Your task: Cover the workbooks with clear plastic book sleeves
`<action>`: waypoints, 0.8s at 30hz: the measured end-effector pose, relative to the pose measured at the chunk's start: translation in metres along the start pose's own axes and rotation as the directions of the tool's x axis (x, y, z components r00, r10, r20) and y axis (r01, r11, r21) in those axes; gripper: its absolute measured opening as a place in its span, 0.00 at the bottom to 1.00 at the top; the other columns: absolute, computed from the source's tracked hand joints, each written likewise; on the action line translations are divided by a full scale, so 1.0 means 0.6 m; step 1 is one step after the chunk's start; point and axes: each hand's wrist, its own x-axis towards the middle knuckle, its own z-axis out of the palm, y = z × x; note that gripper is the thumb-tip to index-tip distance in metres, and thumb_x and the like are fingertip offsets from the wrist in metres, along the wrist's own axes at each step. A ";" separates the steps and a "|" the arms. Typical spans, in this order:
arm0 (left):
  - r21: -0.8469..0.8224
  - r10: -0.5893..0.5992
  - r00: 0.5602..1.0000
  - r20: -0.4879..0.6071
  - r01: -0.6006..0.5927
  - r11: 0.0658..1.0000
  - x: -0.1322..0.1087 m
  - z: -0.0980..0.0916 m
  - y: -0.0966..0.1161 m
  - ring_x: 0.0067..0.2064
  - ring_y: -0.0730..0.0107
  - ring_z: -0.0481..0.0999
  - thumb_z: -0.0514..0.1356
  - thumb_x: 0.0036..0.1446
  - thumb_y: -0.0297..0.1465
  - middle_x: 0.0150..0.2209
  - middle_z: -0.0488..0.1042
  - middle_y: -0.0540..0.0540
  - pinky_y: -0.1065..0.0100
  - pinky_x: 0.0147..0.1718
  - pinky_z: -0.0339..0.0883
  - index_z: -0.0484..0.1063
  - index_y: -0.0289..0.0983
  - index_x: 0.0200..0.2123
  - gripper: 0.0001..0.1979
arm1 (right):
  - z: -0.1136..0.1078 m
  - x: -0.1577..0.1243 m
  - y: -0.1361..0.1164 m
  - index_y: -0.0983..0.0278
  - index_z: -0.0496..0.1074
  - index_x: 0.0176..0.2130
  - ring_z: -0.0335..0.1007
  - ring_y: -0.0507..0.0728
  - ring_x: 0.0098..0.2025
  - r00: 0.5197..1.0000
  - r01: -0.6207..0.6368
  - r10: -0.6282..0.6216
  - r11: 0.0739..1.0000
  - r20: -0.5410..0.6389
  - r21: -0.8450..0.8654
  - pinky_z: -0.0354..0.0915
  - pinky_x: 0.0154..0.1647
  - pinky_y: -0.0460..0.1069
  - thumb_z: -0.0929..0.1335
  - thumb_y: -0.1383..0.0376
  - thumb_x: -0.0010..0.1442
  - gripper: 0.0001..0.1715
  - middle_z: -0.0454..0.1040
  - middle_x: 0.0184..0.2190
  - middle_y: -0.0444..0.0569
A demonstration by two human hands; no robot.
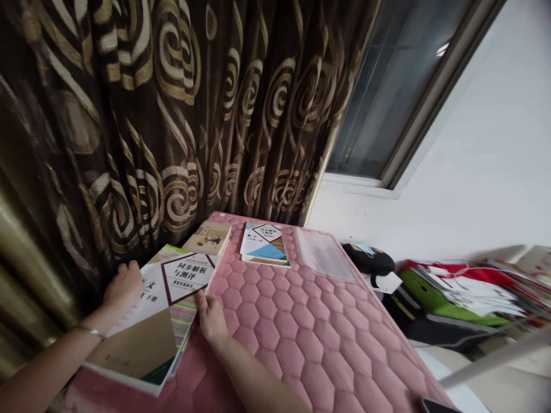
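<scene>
A workbook (142, 332) with a white and brown cover and large Chinese characters lies at the left side of the pink padded table cover (279, 321). My left hand (127, 284), a thin bracelet on its wrist, holds the workbook's left edge with the fingers curled. On the opposite edge, my right hand (212, 318) has its thumb and fingers closed at the side of the pages. Other pages show under the workbook's right side. Just beyond its top edge is a tan book (209, 238) with a small picture, partly covered by the workbook.
A blue and white workbook (264, 244) lies farther back, beside a clear plastic sleeve (325, 255). Patterned curtains (181, 126) hang along the left and back. Right of the table are a black case (368, 258) and piled papers (473, 289). A dark device (434, 405) sits at the near right edge.
</scene>
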 end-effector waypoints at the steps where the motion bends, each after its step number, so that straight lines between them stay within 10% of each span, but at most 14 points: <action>1: 0.039 0.045 0.997 -0.062 -0.043 0.998 -0.007 -0.001 0.013 0.53 0.45 0.73 0.38 0.62 0.24 0.58 0.65 0.23 0.50 0.47 0.65 0.63 0.26 0.55 0.24 | -0.015 -0.007 0.000 0.61 0.66 0.29 0.70 0.55 0.28 0.999 0.034 -0.033 0.999 0.032 -0.034 0.60 0.27 0.46 0.54 0.50 0.69 0.26 0.72 0.24 0.47; 6: 0.176 0.426 0.854 -0.298 -0.390 0.904 -0.112 0.023 0.147 0.65 0.48 0.61 0.44 0.58 0.22 0.70 0.50 0.33 0.41 0.62 0.48 0.68 0.36 0.57 0.27 | -0.149 -0.042 0.033 0.62 0.72 0.35 0.71 0.55 0.35 0.962 0.272 -0.249 0.856 0.111 -0.439 0.63 0.37 0.47 0.62 0.64 0.65 0.11 0.76 0.33 0.48; 12: 0.023 0.800 0.514 -0.311 -0.837 0.546 -0.265 0.153 0.332 0.66 0.51 0.61 0.47 0.58 0.21 0.66 0.61 0.39 0.44 0.60 0.58 0.74 0.42 0.52 0.25 | -0.355 -0.101 0.096 0.59 0.77 0.46 0.65 0.60 0.56 0.971 0.189 -0.236 0.614 0.051 -0.766 0.60 0.56 0.54 0.63 0.67 0.65 0.14 0.75 0.52 0.52; 18: -0.005 0.779 0.596 -0.193 -0.795 0.607 -0.210 0.272 0.368 0.64 0.43 0.64 0.52 0.60 0.28 0.61 0.67 0.32 0.42 0.59 0.60 0.75 0.34 0.50 0.18 | -0.446 -0.159 0.128 0.53 0.67 0.61 0.57 0.59 0.66 0.980 0.156 -0.194 0.630 0.041 -0.761 0.50 0.66 0.58 0.64 0.63 0.66 0.25 0.66 0.62 0.49; 24: -0.063 0.798 0.530 -0.287 -0.842 0.536 -0.163 0.319 0.342 0.61 0.52 0.69 0.51 0.61 0.35 0.59 0.71 0.38 0.50 0.58 0.64 0.74 0.38 0.52 0.20 | -0.489 -0.103 0.122 0.60 0.79 0.40 0.74 0.55 0.45 0.961 0.165 -0.264 0.783 -0.081 -0.599 0.66 0.47 0.48 0.61 0.69 0.65 0.17 0.79 0.42 0.48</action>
